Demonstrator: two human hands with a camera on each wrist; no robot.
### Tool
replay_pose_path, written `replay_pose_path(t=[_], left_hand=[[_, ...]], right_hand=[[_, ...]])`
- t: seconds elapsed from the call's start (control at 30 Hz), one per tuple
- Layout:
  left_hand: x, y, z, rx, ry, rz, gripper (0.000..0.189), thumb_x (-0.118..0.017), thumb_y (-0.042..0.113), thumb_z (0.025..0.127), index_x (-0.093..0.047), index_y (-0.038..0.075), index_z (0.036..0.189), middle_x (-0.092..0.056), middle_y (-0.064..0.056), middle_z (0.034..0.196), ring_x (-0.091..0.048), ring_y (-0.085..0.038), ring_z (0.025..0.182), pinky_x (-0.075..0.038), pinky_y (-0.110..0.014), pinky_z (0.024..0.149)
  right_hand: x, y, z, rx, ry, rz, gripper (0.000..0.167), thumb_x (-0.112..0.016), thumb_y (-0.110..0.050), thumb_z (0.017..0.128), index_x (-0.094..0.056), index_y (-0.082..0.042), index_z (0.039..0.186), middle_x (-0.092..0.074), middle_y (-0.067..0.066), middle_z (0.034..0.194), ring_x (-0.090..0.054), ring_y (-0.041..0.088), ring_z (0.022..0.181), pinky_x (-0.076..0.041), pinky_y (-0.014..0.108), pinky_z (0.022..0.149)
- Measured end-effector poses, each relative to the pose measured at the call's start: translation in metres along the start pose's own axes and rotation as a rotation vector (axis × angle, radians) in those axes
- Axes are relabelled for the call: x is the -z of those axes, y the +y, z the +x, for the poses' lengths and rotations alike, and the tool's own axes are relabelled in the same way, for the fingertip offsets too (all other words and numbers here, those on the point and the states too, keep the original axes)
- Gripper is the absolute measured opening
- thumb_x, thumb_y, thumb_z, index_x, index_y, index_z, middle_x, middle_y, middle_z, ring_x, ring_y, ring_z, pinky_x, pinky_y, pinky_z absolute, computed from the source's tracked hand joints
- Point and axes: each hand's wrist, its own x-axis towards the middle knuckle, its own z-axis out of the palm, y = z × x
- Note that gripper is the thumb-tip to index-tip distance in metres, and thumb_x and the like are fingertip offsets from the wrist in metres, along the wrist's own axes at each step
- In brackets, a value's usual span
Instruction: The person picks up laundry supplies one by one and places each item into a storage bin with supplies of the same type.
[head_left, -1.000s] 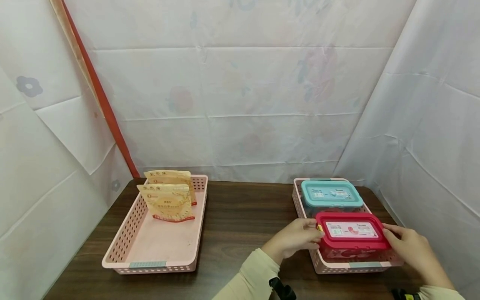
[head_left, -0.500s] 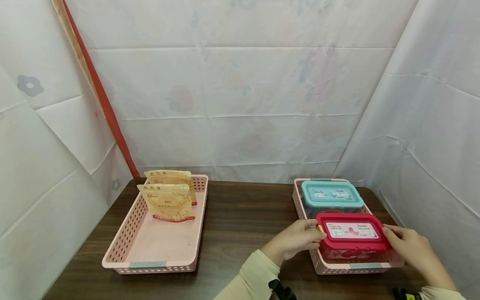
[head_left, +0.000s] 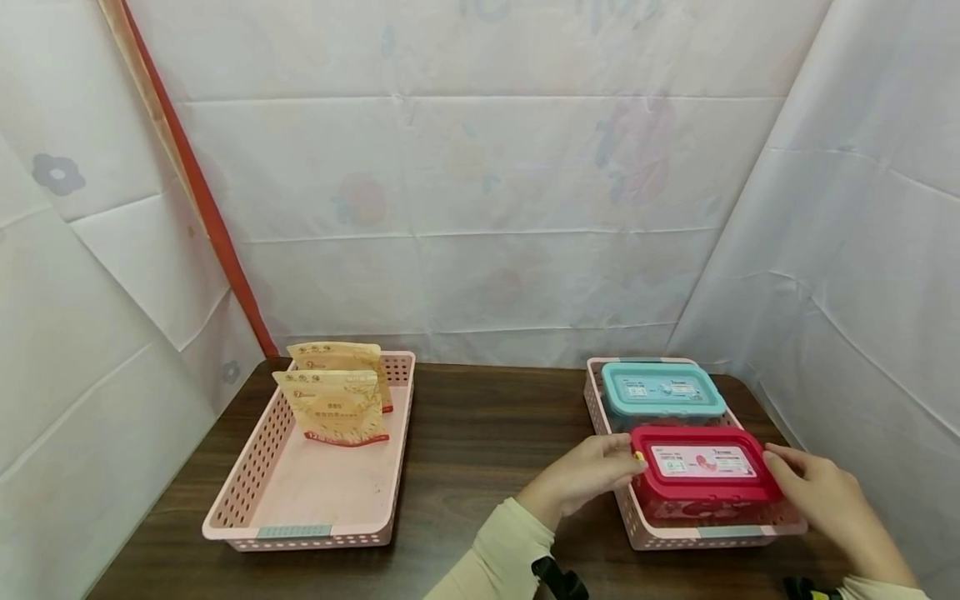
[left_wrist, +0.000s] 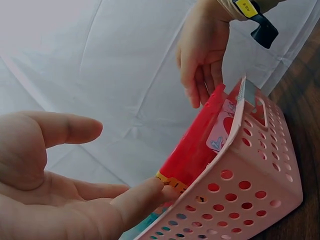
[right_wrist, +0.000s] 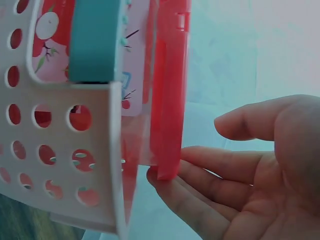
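A red-lidded plastic box [head_left: 705, 463] with a pink label sits at the front of the right pink basket [head_left: 637, 523], its lid above the rim. Behind it in the same basket is a similar box with a turquoise lid [head_left: 663, 388]. My left hand [head_left: 581, 477] is at the red box's left end; in the left wrist view its fingertips lie by the yellow tag and the thumb stands apart. At the right end is my right hand [head_left: 821, 492], its straight fingertips [right_wrist: 167, 187] at the lid's edge, thumb away from the box.
On the left of the dark wooden table [head_left: 487, 417] stands another pink basket [head_left: 397, 467], holding two upright yellow pouches [head_left: 337, 408] toward its back. White sheets [head_left: 480, 208] hang behind and at both sides.
My left hand has eased slightly left, and its lower finger has come away from the basket's edge. The right hand, box and baskets look the same.
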Motion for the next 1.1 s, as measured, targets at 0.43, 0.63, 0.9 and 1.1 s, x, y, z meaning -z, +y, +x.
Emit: replay_pose_path(t=[0.43, 0.63, 0.9, 1.1], left_hand=[[0.004, 0.005, -0.003, 0.007, 0.002, 0.005, 0.062, -0.060, 0.010, 0.098, -0.034, -0.013, 0.149, -0.047, -0.018, 0.147, -0.054, -0.019, 0.123, -0.045, -0.040, 0.105], [0.009, 0.004, -0.002, 0.005, 0.001, 0.023, 0.061, -0.060, 0.012, 0.099, -0.035, -0.012, 0.149, -0.048, -0.018, 0.146, -0.055, -0.019, 0.123, -0.044, -0.042, 0.106], [0.020, 0.004, -0.004, -0.016, 0.049, 0.086, 0.063, -0.065, 0.017, 0.096, -0.040, -0.007, 0.148, -0.049, -0.015, 0.145, -0.053, -0.021, 0.126, -0.044, -0.043, 0.107], [0.032, 0.005, -0.006, -0.029, 0.082, 0.079, 0.059, -0.062, 0.016, 0.098, -0.040, -0.007, 0.148, -0.049, -0.018, 0.146, -0.052, -0.023, 0.128, -0.041, -0.045, 0.109]], right_hand=[[0.003, -0.011, -0.002, 0.001, 0.034, 0.030, 0.071, -0.039, -0.046, 0.106, -0.039, 0.016, 0.143, -0.043, 0.045, 0.134, -0.047, 0.058, 0.115, -0.049, 0.068, 0.079], [0.004, -0.017, -0.004, 0.013, 0.060, 0.039, 0.071, -0.041, -0.046, 0.106, -0.040, 0.014, 0.144, -0.043, 0.044, 0.134, -0.050, 0.055, 0.112, -0.050, 0.067, 0.079], [-0.004, -0.038, -0.005, 0.073, 0.145, 0.040, 0.064, -0.044, -0.042, 0.106, -0.045, 0.008, 0.144, -0.047, 0.042, 0.133, -0.053, 0.051, 0.108, -0.047, 0.066, 0.080], [-0.019, -0.059, -0.002, 0.087, 0.158, 0.100, 0.063, -0.046, -0.042, 0.106, -0.046, 0.007, 0.145, -0.042, 0.040, 0.141, -0.046, 0.054, 0.120, -0.043, 0.072, 0.089]])
